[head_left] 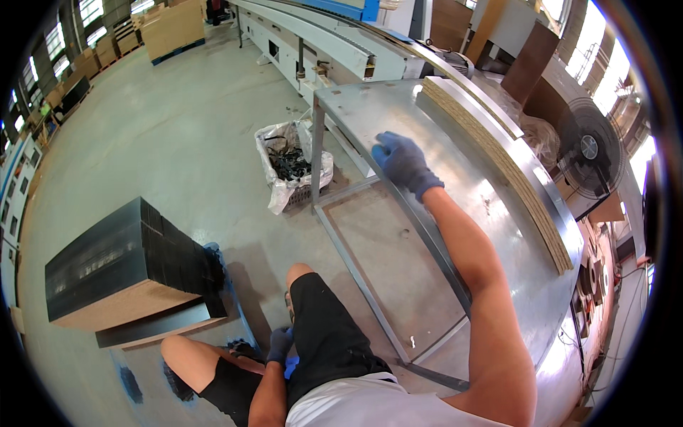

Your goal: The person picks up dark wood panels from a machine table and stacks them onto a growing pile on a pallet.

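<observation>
My right hand (402, 164), in a grey-blue glove with lighter blue fingers, is over the near-left edge of a bare metal table (455, 178). Its fingers are loosely bent and apart, with no object visible in them. Whether they touch the metal I cannot tell. Down beside my thigh is my left hand (279, 344), gloved too, its fingers mostly hidden. A small patch of bright blue (292, 366) shows next to it; glove or cloth, I cannot tell. On the floor at left stands a stack of black-faced boards (99, 263) with a tan side.
Long chipboard strips (498, 164) lie along the table's far side. A lined basket of black scraps (288, 164) stands by the table leg. Behind are a long white machine (320, 53) and, at right, a black fan (589, 148). A large cardboard-coloured stack (172, 32) stands far off.
</observation>
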Tool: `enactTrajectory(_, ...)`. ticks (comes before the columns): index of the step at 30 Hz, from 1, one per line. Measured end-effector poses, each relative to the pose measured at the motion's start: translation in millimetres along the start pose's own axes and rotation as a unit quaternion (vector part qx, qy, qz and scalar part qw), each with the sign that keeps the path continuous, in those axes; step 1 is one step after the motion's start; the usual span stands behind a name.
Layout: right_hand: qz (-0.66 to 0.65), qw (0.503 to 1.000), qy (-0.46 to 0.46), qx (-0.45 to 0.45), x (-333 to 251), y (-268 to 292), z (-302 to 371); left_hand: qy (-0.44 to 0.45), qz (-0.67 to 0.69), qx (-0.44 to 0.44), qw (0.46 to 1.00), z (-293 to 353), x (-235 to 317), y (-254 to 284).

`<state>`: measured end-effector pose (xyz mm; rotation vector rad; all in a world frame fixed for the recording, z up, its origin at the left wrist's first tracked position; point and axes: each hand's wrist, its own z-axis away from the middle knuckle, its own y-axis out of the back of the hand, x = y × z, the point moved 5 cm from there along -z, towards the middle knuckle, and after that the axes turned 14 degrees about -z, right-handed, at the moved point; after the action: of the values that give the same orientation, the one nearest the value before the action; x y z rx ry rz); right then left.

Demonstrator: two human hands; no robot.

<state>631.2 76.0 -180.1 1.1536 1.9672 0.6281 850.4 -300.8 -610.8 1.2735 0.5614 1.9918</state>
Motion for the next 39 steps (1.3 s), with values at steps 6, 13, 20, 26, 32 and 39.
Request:
enactTrajectory(6, -0.012, 0.971, 0.043, 0.236, 47, 122, -11, -0.075, -0.040, 0.003, 0.996, 4, -22, 12)
enactTrajectory(13, 0.173, 0.945, -0.147, 0.237, 180, 277, 61, -0.082, -0.041, -0.022, 0.995, 6, -30, -8)
enactTrajectory(20, 0.187, 0.957, -0.188, 0.117, 217, 261, 30, -0.017, -0.110, -0.026, 0.993, 26, -30, 22)
enactTrajectory(26, 0.119, 0.958, -0.256, 0.045, 254, 267, 15, -0.004, -0.102, -0.011, 0.995, 26, -29, 19)
enactTrajectory(32, 0.045, 0.972, -0.226, 0.034, 240, 286, 56, -0.018, -0.149, -0.020, 0.988, 13, -47, 13)
enactTrajectory(39, 0.031, 0.941, -0.337, 0.001, 189, 366, 182, -0.028, -0.125, -0.035, 0.991, 7, -72, -6)
